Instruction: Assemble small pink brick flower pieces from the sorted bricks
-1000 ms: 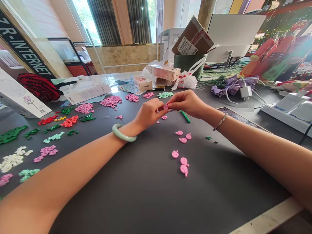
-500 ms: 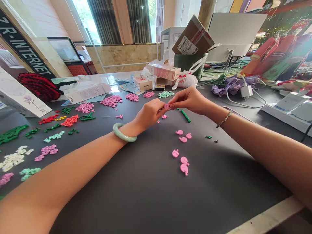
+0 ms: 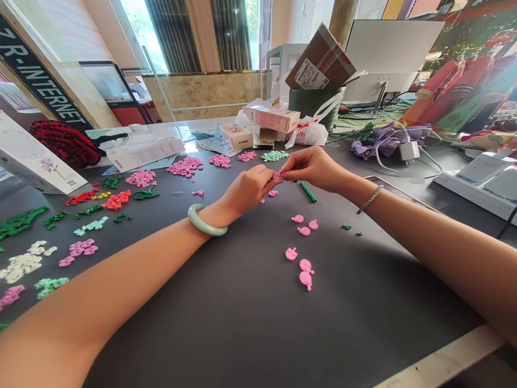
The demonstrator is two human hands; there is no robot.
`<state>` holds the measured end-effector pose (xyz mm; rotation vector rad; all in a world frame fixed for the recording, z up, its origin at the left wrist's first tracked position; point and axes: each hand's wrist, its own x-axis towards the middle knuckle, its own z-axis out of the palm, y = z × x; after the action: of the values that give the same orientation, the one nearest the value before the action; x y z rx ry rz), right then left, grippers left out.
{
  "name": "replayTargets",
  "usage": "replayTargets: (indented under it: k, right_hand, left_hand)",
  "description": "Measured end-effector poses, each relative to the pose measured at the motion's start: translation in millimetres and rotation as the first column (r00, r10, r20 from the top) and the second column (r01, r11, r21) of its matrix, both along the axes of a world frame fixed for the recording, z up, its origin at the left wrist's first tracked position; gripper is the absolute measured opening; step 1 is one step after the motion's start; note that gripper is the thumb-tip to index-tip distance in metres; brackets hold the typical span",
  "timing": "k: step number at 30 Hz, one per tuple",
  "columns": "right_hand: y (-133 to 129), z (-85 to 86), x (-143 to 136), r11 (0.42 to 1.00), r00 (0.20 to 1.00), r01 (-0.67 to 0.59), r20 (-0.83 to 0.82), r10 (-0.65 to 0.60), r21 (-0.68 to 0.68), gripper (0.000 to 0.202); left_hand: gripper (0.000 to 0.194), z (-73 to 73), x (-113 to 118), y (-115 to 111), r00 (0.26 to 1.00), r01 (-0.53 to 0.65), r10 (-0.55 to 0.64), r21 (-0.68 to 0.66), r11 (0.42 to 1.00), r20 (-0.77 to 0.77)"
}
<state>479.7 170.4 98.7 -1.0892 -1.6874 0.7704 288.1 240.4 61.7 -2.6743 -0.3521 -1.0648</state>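
My left hand [image 3: 248,188] and my right hand [image 3: 313,168] meet above the middle of the dark table, fingertips pinched together. Between them is a small pink building-block piece [image 3: 277,176], mostly covered by the fingers; both hands grip it. Just below lie a few small pink pieces [image 3: 273,193]. A green rod [image 3: 307,192] rests under my right hand. Nearer to me are several round pink pieces with short tabs [image 3: 305,265], loosely scattered. A small green piece [image 3: 346,227] and a tiny dark piece [image 3: 359,234] lie to their right.
Sorted piles of pink [image 3: 184,167], mint [image 3: 275,156], red [image 3: 117,200], white [image 3: 21,265] and green blocks [image 3: 22,222] spread across the left and back. Small boxes [image 3: 272,118], a plastic bag [image 3: 309,132], purple flowers [image 3: 365,146], a white charger [image 3: 409,151] and a phone-like slab [image 3: 398,191] stand beyond.
Both hands keep their pinch on the small pink piece, with only slight finger movement. The view has shifted very slightly; the pieces on the table lie as before.
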Motion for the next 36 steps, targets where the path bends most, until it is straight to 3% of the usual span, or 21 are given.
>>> replayTargets:
  k: [13, 20, 36]
  right_hand:
    - [-2.4, -7.5, -12.5, 0.982, 0.982, 0.174, 0.058, -0.179, 0.077, 0.019]
    - [-3.5, -12.0, -18.1, 0.966, 0.969, 0.241, 0.034, -0.245, 0.093, 0.017]
    - [-4.3, -14.8, -20.8, 0.964, 0.966, 0.256, 0.024, -0.258, 0.067, 0.021]
  left_hand:
    - [0.042, -1.2, -0.5, 1.0, 0.997, -0.064, 0.065, 0.013, 0.998, -0.039]
    - [0.045, -0.4, -1.5, 0.3, 0.999, -0.043, 0.044, 0.036, 0.998, -0.024]
    - [0.055, -1.2, -0.8, 1.2, 1.0, -0.031, 0.031, 0.009, 0.999, 0.002]
